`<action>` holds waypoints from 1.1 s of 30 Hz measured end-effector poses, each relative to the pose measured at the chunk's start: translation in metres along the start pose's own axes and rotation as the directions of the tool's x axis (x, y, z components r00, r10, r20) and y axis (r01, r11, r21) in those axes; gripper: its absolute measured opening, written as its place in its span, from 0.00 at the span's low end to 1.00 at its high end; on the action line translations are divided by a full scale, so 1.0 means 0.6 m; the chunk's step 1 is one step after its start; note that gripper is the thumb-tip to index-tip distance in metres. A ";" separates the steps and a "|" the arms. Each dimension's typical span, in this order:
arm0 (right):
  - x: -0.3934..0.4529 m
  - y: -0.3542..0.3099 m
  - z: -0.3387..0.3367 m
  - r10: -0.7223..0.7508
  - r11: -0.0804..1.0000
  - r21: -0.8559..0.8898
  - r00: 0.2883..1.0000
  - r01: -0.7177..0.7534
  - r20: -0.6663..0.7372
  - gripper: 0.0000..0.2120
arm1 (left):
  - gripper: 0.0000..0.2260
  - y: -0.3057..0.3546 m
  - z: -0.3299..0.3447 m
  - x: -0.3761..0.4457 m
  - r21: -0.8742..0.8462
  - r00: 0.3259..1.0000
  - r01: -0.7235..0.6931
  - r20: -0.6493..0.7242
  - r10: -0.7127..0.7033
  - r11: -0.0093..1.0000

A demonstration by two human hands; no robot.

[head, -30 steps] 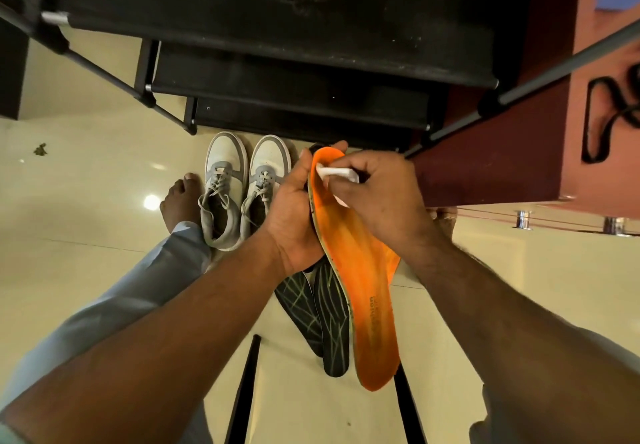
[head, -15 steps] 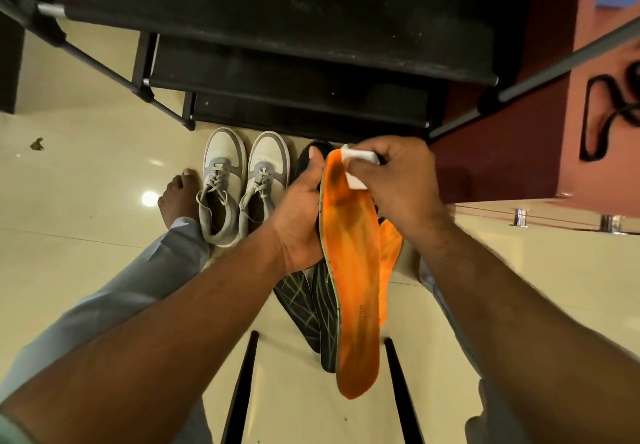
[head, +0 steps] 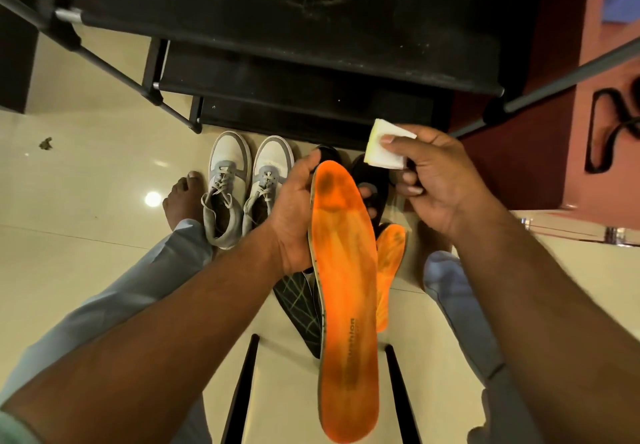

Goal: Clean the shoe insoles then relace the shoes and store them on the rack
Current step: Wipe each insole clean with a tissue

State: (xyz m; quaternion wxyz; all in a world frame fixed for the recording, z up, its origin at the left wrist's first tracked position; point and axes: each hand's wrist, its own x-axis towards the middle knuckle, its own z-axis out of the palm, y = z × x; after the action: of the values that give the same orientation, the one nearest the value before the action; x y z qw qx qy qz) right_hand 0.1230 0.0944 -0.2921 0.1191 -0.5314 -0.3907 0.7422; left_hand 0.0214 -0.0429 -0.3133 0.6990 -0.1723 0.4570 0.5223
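My left hand (head: 294,215) grips an orange insole (head: 346,305) near its toe end, thumb on the left edge, fingers curled round behind, so the stained top faces me and the heel points down toward me. My right hand (head: 436,180) pinches a white sponge (head: 384,149) with a yellow edge, held off to the right of the insole's toe and not touching it. On the floor (head: 86,201) below, a second orange insole (head: 391,263) and two dark patterned insoles (head: 301,305) lie partly hidden behind the held one. Grey sneakers (head: 247,183), laced, stand side by side at the foot of the black rack (head: 311,45), with black shoes (head: 372,173) just right of them.
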 end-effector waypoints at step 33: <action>-0.010 0.053 0.023 -0.627 0.017 -0.692 0.546 0.722 0.555 0.13 | 0.30 -0.004 0.005 -0.008 -0.110 0.969 -0.027 0.242 0.053 0.994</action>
State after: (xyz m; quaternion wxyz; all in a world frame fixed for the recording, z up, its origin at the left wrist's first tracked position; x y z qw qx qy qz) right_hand 0.1209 0.0633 -0.3085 0.1438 -0.2202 -0.9188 0.2942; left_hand 0.0245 -0.0443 -0.3085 0.7292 -0.1344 0.3425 0.5770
